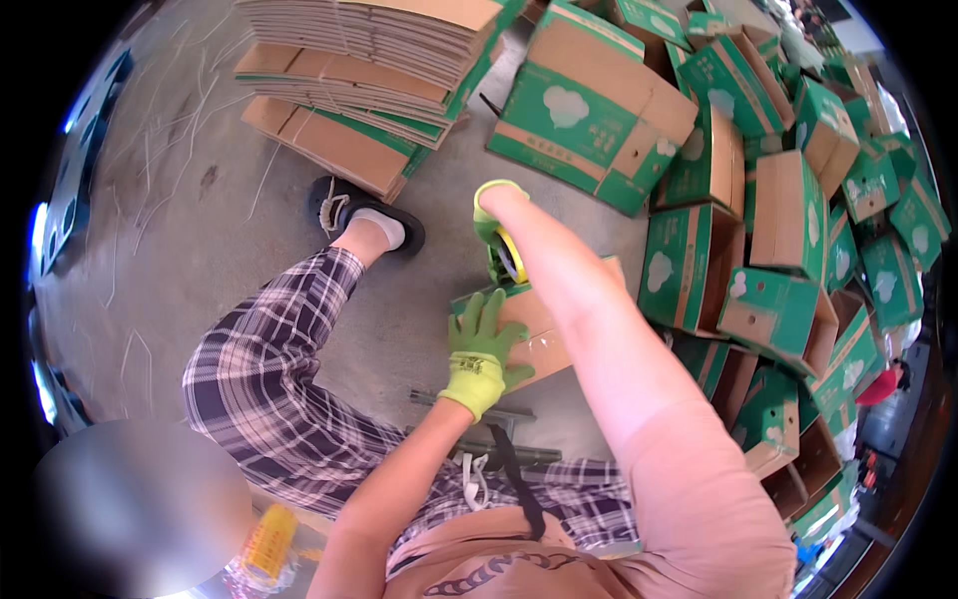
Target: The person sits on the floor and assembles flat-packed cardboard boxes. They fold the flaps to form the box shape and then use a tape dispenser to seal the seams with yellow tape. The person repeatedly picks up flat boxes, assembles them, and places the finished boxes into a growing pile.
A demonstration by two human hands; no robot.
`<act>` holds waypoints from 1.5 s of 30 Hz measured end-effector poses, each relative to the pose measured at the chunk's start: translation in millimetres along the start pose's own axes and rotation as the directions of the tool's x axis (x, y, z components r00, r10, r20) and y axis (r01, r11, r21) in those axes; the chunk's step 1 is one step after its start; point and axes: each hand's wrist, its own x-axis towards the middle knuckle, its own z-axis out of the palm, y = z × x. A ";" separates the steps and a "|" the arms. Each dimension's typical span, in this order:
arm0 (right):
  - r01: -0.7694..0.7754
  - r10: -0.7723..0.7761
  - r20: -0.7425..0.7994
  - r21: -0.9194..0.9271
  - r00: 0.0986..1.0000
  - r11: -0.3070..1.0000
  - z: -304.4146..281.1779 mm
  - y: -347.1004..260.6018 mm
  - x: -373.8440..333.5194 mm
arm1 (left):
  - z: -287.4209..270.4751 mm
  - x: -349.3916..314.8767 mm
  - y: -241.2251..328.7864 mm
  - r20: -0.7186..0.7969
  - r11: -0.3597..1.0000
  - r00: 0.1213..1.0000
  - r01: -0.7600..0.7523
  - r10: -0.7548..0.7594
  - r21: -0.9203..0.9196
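Both hands wear yellow-green work gloves. My left hand point(481, 354) lies with fingers spread on the brown top of a green-and-brown cardboard box point(544, 339) between my legs. A shiny strip shows on the box top. My right hand point(487, 215) is just beyond the far edge of that box, closed round a tape dispenser point(510, 258) with a yellow roll. My right forearm covers part of the box, and the grip is partly hidden behind the wrist.
Flattened cardboard boxes point(359, 60) are stacked ahead, tied in bundles. A larger green box point(569, 115) lies ahead to the right. Many made-up boxes point(768, 309) are heaped on the right. A dark shoe point(369, 215) is on my left foot, near the stack. Loose strings lie on the concrete floor point(150, 250).
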 end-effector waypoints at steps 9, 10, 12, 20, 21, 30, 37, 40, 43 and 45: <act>0.243 -0.162 -0.868 -0.050 0.469 0.969 152.3 53.6 -260.2 | 1.5 7.7 5.5 -0.033 0.996 0.996 0.077 -0.078 -0.042; 0.315 -0.075 -0.904 0.068 0.421 0.947 187.2 44.7 -273.6 | -2.4 8.3 3.0 -0.033 0.996 0.995 0.091 -0.092 -0.022; 0.362 0.018 -0.891 0.202 0.453 0.910 271.0 30.9 -278.0 | -9.5 9.3 -8.1 -0.069 0.996 0.994 0.085 -0.086 -0.010; 0.337 0.154 -0.586 0.640 0.796 0.691 296.4 -14.8 -129.7 | -57.9 19.9 -62.5 0.419 0.865 0.794 0.501 -0.441 -0.037; 0.414 0.167 -0.593 0.710 0.788 0.570 295.4 -11.9 -124.0 | -70.1 13.5 -47.8 0.479 0.780 0.734 0.608 -0.482 -0.147; 0.730 0.110 -0.723 0.665 0.682 -0.156 256.9 -18.5 -144.2 | -32.1 -87.5 7.3 -0.135 0.944 0.990 -0.091 0.050 -0.317; 0.924 0.629 -0.719 0.047 0.296 -0.381 181.7 161.5 -317.2 | -187.3 -17.7 241.9 -0.407 0.471 0.573 -0.819 0.711 -0.329; 0.879 0.814 -0.569 -0.321 0.119 -0.353 232.5 266.7 -399.2 | -186.1 -3.1 304.2 -0.714 0.252 0.412 -0.911 0.566 -0.326; 0.696 0.931 -0.362 -0.678 -0.037 -0.235 331.0 326.3 -472.6 | -165.6 14.6 291.0 -0.372 0.231 0.485 -0.801 0.791 -0.552; 0.595 0.945 -0.321 -0.772 -0.061 -0.225 363.1 295.3 -457.0 | -113.0 32.0 246.8 -0.072 0.510 0.619 -0.701 0.782 -0.498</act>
